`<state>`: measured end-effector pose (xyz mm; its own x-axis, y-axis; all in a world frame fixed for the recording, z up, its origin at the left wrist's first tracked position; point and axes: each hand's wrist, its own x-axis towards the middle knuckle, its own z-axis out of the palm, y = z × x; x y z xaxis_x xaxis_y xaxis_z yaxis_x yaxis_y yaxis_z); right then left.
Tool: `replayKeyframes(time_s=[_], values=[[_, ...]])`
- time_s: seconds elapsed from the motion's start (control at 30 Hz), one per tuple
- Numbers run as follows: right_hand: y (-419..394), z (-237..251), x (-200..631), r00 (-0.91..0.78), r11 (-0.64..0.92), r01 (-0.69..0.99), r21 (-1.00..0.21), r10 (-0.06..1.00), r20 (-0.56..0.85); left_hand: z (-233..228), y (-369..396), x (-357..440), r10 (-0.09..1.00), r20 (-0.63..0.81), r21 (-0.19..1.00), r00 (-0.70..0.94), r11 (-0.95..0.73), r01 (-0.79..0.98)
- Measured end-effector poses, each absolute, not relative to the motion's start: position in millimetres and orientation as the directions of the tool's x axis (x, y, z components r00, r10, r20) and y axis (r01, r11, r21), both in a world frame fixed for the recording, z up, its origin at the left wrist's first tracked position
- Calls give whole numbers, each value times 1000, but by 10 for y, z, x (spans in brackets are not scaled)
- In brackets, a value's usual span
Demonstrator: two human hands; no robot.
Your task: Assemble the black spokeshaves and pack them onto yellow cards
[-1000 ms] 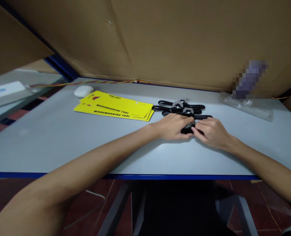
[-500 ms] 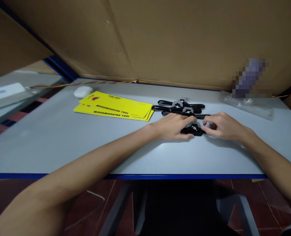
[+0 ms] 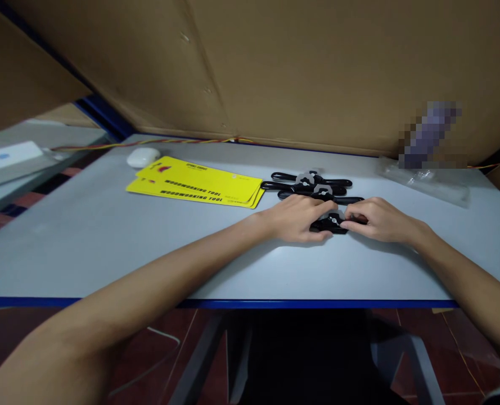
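On the grey table, centre-right, black spokeshave lies flat between both hands. Left hand covers its 9 o'clock end, fingers curled down on it. Right hand at 3 o'clock, fingertips pinching narrow on the tool body. Two more spokeshaves at 12 o'clock, yellow cards at 10.

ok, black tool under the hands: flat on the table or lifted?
Flat. The black tool rests on the table; left hand and right hand grip its ends.
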<state>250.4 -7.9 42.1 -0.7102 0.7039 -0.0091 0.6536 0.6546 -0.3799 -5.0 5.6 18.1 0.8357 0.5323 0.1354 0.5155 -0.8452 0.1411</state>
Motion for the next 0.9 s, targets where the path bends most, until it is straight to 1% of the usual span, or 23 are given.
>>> replayKeyframes(time_s=[0.13, 0.2, 0.3, 0.4, 0.5, 0.57, 0.67, 0.9], values=[[-65, 394, 2521, -717, 679, 645, -351, 696, 29, 197, 53, -45, 541, 110, 138, 834, -839, 526], [-68, 377, 2526, -728, 715, 616, -332, 677, 109, 206, 52, -44, 547, 98, 139, 831, -834, 533], [-97, 357, 2517, -712, 766, 568, -301, 641, 287, 212, 50, -43, 552, 94, 153, 829, -830, 536], [-144, 340, 2483, -739, 832, 500, -241, 555, 381, 212, 51, -42, 543, 100, 175, 834, -835, 522], [-182, 318, 2442, -799, 887, 425, -178, 461, 387, 208, 55, -41, 544, 104, 185, 832, -833, 522], [-195, 302, 2423, -817, 900, 408, -154, 435, 378, 203, 60, -43, 540, 108, 194, 835, -835, 515], [-196, 283, 2416, -829, 902, 409, -139, 431, 357, 193, 67, -50, 524, 120, 212, 843, -843, 494], [-180, 288, 2438, -827, 883, 444, -151, 469, 310, 202, 52, -52, 536, 111, 223, 837, -834, 504]])
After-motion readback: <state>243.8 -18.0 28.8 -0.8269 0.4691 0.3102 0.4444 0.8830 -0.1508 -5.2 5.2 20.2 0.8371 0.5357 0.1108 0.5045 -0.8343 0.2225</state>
